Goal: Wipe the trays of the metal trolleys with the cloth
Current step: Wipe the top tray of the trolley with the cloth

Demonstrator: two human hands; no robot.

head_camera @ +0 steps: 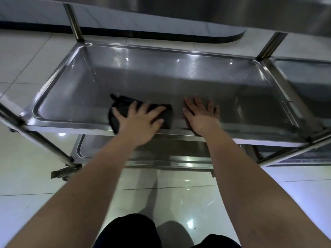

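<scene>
Left hand [139,120] is pressing flat on the dark cloth [123,107], fingers spread and straight, not curled round it. Cloth is lying bunched on the middle tray [161,76], close to the near rim, left of centre. Right hand [202,117] is resting palm-down on bare steel just beside the cloth, fingers extended, holding nothing. Upper tray [223,13] is overhanging the far side. Lower tray [161,153] is showing beneath the forearms. Second trolley's tray [304,76] is sitting just right.
</scene>
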